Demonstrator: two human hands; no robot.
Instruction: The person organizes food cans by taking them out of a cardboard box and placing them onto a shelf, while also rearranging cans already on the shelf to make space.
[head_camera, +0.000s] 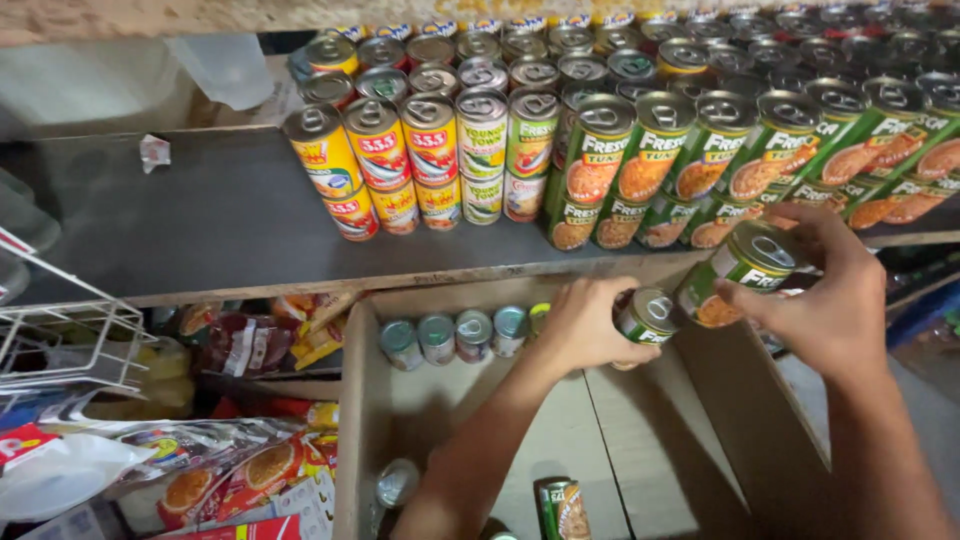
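Nearest the lens, snack packets (200, 480) crowd the lower left beside an open cardboard box (355, 420) with a few cans (455, 335) left along its back wall. Left hand (585, 325) has its fingers wrapped round a green can (648, 315); right hand (835, 300) grips a second green can (745, 270), both just under the shelf (200, 220), whose right half already carries stacked green cans (700, 160); the left half lies bare.

Dark shelf (200, 220) carries stacked cans (480, 150), 2 high, and crumpled paper (153, 152).
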